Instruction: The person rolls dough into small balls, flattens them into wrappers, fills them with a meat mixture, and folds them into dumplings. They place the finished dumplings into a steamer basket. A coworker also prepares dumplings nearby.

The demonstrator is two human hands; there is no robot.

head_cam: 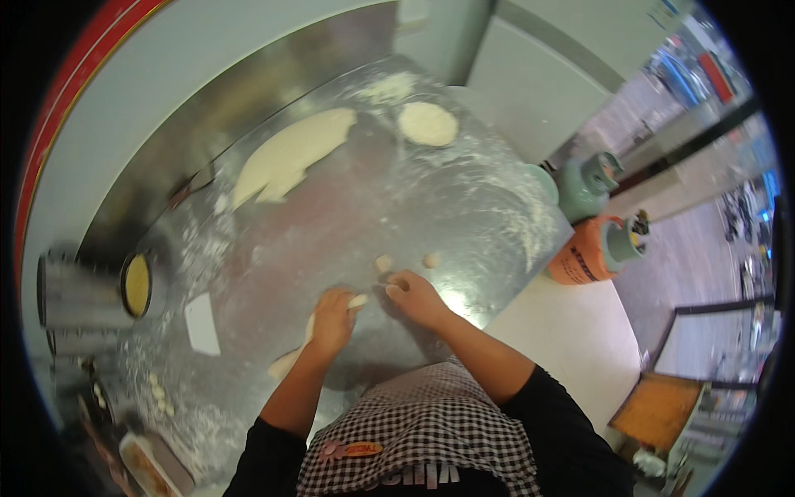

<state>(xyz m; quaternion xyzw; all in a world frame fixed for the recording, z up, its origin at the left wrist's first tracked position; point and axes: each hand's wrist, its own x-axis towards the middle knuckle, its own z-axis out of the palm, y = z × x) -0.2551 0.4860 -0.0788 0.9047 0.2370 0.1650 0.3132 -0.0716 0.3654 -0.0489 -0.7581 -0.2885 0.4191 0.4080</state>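
Note:
My left hand [334, 317] is wrapped around a rope of dough [287, 361], whose short end pokes out beyond the fingers towards the right. The rope's other end runs back under my left forearm to the steel worktop [348, 230]. A short gap away, my right hand [417, 298] is low over the worktop with its fingers curled. Whether a bit of dough sits between those fingertips is too blurred to tell. Just beyond them is one small dough piece [383, 263]; another small dough piece [430, 260] rests farther right.
A large dough sheet [292, 155] and a floury round [428, 124] lie at the back. On the left are a white scraper [202, 324], a metal pot [87, 292] and several small dough bits [158, 394]. Gas cylinders [587, 251] stand past the right edge.

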